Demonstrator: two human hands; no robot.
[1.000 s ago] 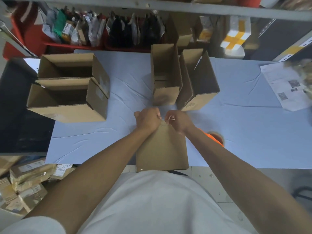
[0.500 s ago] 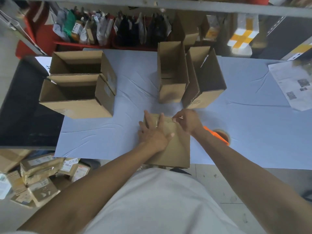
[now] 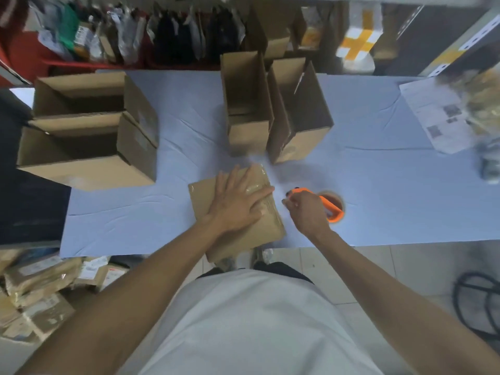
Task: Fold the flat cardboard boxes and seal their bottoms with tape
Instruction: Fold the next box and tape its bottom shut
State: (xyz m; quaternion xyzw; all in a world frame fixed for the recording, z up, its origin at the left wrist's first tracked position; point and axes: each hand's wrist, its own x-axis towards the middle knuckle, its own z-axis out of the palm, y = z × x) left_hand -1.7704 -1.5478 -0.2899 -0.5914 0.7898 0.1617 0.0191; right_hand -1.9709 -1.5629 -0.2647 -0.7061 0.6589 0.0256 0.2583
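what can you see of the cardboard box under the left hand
The cardboard box is plain brown corrugated card, lying turned at an angle at the near edge of the blue-covered table, its near corner past that edge. Glossy clear tape runs across its upward face and wraps over the left and far edges. The left hand presses flat on it with fingers spread over the tape. The right hand is just beside it, not touching, on an orange tape dispenser.

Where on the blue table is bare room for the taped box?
Bare cloth lies between the left box pair and the two upright boxes, and between those and the paper sheet. Crowded around the orange tape dispenser.
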